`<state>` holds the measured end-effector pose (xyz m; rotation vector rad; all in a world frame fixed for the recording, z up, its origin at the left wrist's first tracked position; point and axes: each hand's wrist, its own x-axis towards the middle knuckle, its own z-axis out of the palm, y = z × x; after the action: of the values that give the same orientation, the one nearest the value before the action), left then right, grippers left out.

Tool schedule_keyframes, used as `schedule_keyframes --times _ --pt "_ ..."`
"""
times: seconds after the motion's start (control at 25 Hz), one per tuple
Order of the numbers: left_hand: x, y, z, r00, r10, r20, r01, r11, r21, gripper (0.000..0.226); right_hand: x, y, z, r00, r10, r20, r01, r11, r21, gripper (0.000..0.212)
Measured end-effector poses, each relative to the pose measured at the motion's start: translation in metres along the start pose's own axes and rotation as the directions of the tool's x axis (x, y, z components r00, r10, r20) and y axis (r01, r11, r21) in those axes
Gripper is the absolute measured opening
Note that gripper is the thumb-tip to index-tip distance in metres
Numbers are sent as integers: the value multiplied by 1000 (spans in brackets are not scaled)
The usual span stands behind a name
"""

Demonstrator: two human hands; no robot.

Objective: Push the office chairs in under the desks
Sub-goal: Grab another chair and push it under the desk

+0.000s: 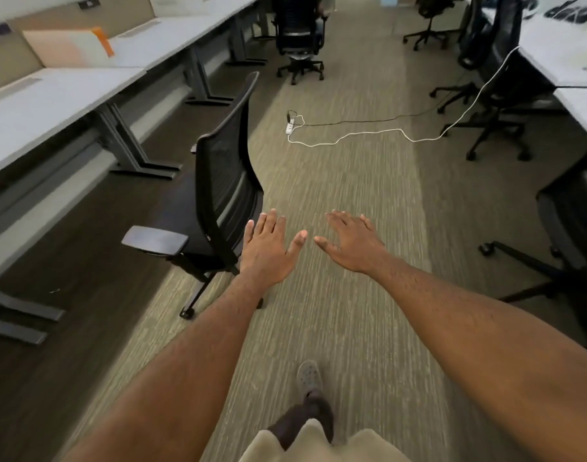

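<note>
Hands come first in view: the left hand [268, 250] and the right hand [350, 243] are both stretched forward, palms down, fingers spread apart and holding nothing. The left one overlaps the rear edge of the nearest chair [215, 201]; whether it touches the backrest I cannot tell. That chair stands out in the aisle on the carpet [345, 181], its seat turned toward the left desk [48, 105] but well clear of it.

The step in hand looks like the approach to this chair. The next move probably calls for both palms on the backrest and a push to the left, steering the seat between the desk legs [127, 145].

Beyond it, a power strip [289, 126] with its white cable [362, 135] lies across the floor, something the wheels should avoid.

By count: two hands, and at least five chairs, namely the near one, one cut off at the right edge [567, 225], one by the right desks [498, 105], and two far off [298, 38] [430, 18]. A dark shape beside the right desks may be a sixth.
</note>
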<state>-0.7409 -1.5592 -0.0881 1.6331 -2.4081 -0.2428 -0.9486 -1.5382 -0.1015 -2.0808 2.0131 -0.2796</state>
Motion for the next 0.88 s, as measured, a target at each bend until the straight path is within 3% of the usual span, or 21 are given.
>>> schedule_keyframes --times 0.24,0.36,0.52,0.64,0.76,0.88 --pt "127 -12 -13 983 -70 -170 64 997 -42 82 116 25 -19 991 -119 -63 115 992 -55 83" --pt "195 -26 -31 963 -126 -239 121 992 -35 67 189 34 -32 983 -178 -42 174 981 -84 79" --pt "264 -61 -50 921 -170 -351 187 982 14 66 283 35 -38 972 -235 -27 230 965 -124 78" --pt "293 -88 -57 901 -248 -356 288 956 63 64 336 25 -37 959 -284 -14 281 954 -103 74" --pt "321 -113 -60 895 -349 -277 394 910 128 66 398 12 -46 933 -357 -55 353 933 -70 72" --pt "342 -134 -65 814 -545 -202 569 817 89 72 473 -7 -57 891 -441 -110 441 897 -27 74"
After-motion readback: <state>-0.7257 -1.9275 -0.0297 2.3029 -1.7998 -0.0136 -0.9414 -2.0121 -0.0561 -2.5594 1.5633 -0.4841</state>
